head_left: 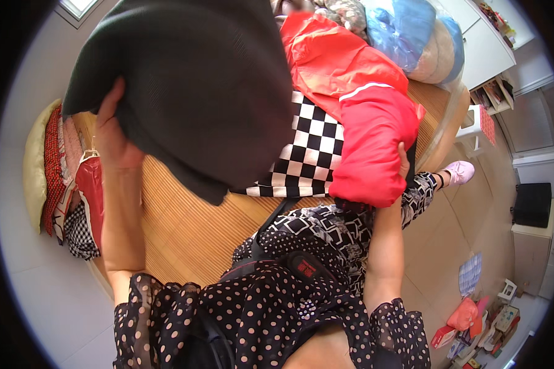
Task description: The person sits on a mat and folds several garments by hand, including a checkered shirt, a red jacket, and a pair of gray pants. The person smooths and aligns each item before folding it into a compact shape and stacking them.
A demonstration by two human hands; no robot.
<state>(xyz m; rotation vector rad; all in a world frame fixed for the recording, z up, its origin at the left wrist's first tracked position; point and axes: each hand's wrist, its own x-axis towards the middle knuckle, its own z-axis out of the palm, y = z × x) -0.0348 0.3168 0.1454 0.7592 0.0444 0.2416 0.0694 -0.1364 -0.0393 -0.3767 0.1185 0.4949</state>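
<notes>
My left hand (118,138) is closed on the edge of a large dark ribbed cloth (191,86), which hangs raised and blocks the upper middle of the view. Whether that cloth is a garment I cannot tell. Bunched red fabric with white piping, seemingly a jacket (372,144), is gripped by my right hand (404,161), most of which it covers. More of the red cloth stretches away toward the far side. Between the two lies a black-and-white checkered cloth (311,144), partly hidden under both.
A bamboo-slat mat (191,227) covers the surface where I sit. Folded textiles and a cushion (37,166) line the left wall. Plastic-wrapped bedding (412,40) sits at the far right. A white stool (474,129) and scattered floor items (468,313) are on the right.
</notes>
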